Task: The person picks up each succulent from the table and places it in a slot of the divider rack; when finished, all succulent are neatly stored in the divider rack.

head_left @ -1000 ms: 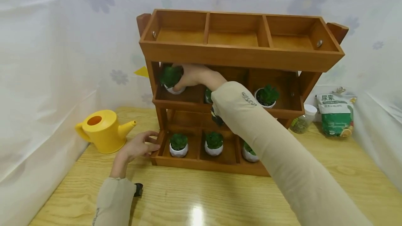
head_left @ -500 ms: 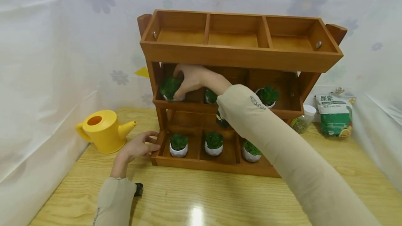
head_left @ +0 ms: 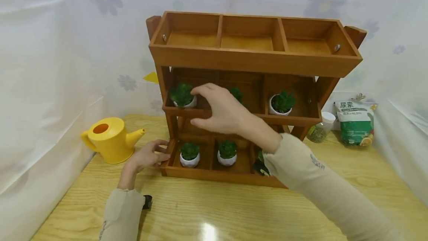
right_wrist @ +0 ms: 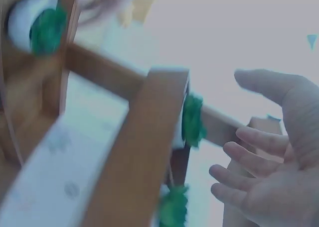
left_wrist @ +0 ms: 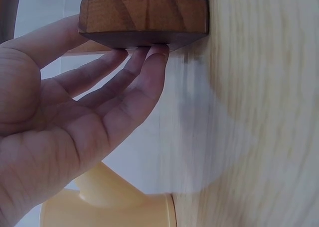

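My right hand [head_left: 224, 109] hovers in front of the brown wooden plant rack [head_left: 254, 60], fingers spread and nothing held. It is just right of a potted succulent [head_left: 182, 95], which sits in the middle tier's left compartment. Another succulent [head_left: 236, 94], partly hidden behind the hand, is in the middle compartment, and a third succulent [head_left: 282, 103] in the right one. My left hand [head_left: 148, 156] touches the left end of the bottom tier; in the left wrist view its loosely bent fingers [left_wrist: 137, 80] rest against the wood.
Bottom-tier succulents include one on the left [head_left: 190, 154] and one in the middle [head_left: 227, 153]; my right sleeve covers most of another. A yellow watering can [head_left: 110, 138] stands left. A lidded jar [head_left: 321, 127] and a green-white bag [head_left: 356, 122] stand right.
My right hand lowered the succulent into the middle tier's left compartment, let it go, and drew back to the right and down. The left hand has stayed in place.
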`<act>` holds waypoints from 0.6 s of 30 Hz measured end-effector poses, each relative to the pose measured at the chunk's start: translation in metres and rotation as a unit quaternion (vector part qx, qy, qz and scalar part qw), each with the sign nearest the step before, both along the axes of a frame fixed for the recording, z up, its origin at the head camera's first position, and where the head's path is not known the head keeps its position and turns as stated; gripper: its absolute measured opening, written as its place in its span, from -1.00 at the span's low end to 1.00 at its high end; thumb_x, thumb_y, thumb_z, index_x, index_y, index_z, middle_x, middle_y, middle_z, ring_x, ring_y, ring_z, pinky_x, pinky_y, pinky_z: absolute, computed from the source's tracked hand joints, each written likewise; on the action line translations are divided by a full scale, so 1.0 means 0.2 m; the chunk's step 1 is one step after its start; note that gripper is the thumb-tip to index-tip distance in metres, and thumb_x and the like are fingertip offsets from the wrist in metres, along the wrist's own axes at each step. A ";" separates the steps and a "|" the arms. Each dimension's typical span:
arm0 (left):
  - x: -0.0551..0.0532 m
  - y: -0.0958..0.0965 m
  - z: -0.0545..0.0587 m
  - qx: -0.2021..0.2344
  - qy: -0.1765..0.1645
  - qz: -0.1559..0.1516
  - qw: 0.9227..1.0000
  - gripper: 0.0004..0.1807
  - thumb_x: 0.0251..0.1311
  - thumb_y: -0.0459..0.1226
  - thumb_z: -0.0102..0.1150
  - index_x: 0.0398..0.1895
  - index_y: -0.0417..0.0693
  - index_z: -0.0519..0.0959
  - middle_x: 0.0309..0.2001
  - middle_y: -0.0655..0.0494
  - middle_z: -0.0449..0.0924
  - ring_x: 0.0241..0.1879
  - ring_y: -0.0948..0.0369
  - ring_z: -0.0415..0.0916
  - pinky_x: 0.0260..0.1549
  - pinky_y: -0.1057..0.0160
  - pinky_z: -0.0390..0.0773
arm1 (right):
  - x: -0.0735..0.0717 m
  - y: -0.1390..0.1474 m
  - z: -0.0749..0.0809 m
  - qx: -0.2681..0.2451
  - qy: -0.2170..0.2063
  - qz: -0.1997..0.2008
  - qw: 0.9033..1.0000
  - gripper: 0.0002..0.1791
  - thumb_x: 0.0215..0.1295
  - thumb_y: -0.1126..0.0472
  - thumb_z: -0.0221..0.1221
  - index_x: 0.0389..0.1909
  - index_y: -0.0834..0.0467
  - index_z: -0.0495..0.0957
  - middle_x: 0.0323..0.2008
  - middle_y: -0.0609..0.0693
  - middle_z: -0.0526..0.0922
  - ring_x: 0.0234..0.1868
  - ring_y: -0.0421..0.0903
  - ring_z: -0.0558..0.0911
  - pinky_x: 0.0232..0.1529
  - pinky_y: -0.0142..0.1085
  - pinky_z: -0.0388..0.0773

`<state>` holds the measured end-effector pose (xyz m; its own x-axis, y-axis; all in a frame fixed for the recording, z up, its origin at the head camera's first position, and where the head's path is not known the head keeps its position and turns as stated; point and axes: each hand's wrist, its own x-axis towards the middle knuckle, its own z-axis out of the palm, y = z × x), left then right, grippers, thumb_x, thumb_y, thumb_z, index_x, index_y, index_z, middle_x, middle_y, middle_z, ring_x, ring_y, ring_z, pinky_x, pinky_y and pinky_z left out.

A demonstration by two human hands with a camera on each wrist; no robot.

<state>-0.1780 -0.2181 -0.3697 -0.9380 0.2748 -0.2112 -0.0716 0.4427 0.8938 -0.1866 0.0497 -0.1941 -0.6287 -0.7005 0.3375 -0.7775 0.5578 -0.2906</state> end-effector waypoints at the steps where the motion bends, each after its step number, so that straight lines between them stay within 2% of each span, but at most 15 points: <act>1: 0.00 -0.01 0.00 -0.002 0.000 0.003 1.000 -0.39 0.30 -0.32 0.12 0.34 -0.35 0.19 0.15 -0.40 0.35 -0.15 0.07 0.56 -0.28 0.09 0.58 | 0.04 0.02 -0.05 -0.022 0.006 -0.001 1.000 -0.35 0.15 0.05 0.34 0.22 0.24 0.42 0.17 0.09 0.48 0.18 0.01 0.46 0.15 -0.13 0.40; 5: -0.01 -0.02 0.00 -0.008 -0.003 0.009 1.000 -0.39 0.29 -0.31 0.13 0.35 -0.34 0.19 0.15 -0.39 0.35 -0.14 0.06 0.55 -0.28 0.11 0.57 | 0.20 0.05 -0.29 -0.084 0.011 -0.031 0.996 -0.48 0.15 0.10 0.34 0.12 0.18 0.52 0.08 0.05 0.57 0.08 -0.01 0.54 0.04 -0.11 0.49; 10: -0.01 -0.01 -0.01 -0.017 -0.009 0.012 1.000 -0.35 0.30 -0.27 0.13 0.37 -0.33 0.16 0.17 -0.39 0.33 -0.16 0.07 0.53 -0.30 0.12 0.56 | 0.34 0.07 -0.59 -0.122 -0.039 -0.090 0.988 -0.49 0.13 0.04 0.36 0.08 0.13 0.55 0.04 0.01 0.59 0.06 -0.01 0.56 -0.01 -0.11 0.52; 13: -0.01 -0.01 -0.01 -0.021 -0.010 0.013 1.000 -0.35 0.31 -0.27 0.12 0.38 -0.32 0.15 0.17 -0.40 0.32 -0.24 0.10 0.51 -0.33 0.15 0.54 | 0.38 0.09 -0.70 -0.139 -0.060 -0.127 0.980 -0.45 0.15 0.00 0.35 0.12 0.14 0.52 0.07 0.03 0.55 0.08 0.02 0.54 0.00 -0.09 0.51; 16: -0.02 -0.01 0.00 -0.033 -0.001 0.007 0.999 -0.37 0.32 -0.25 0.10 0.37 -0.32 0.16 0.15 -0.39 0.34 -0.30 0.09 0.50 -0.34 0.15 0.54 | 0.37 0.13 -0.77 -0.138 -0.045 -0.168 0.975 -0.38 0.16 -0.04 0.33 0.16 0.21 0.48 0.13 0.13 0.50 0.14 0.11 0.49 0.03 -0.03 0.49; 18: -0.03 -0.01 0.01 -0.055 0.011 -0.003 0.998 -0.37 0.33 -0.23 0.09 0.37 -0.34 0.16 0.14 -0.40 0.36 -0.25 0.04 0.52 -0.30 0.11 0.55 | 0.35 0.18 -0.79 -0.130 -0.025 -0.195 0.972 -0.33 0.16 -0.06 0.33 0.18 0.27 0.46 0.18 0.21 0.45 0.21 0.20 0.42 0.08 0.06 0.44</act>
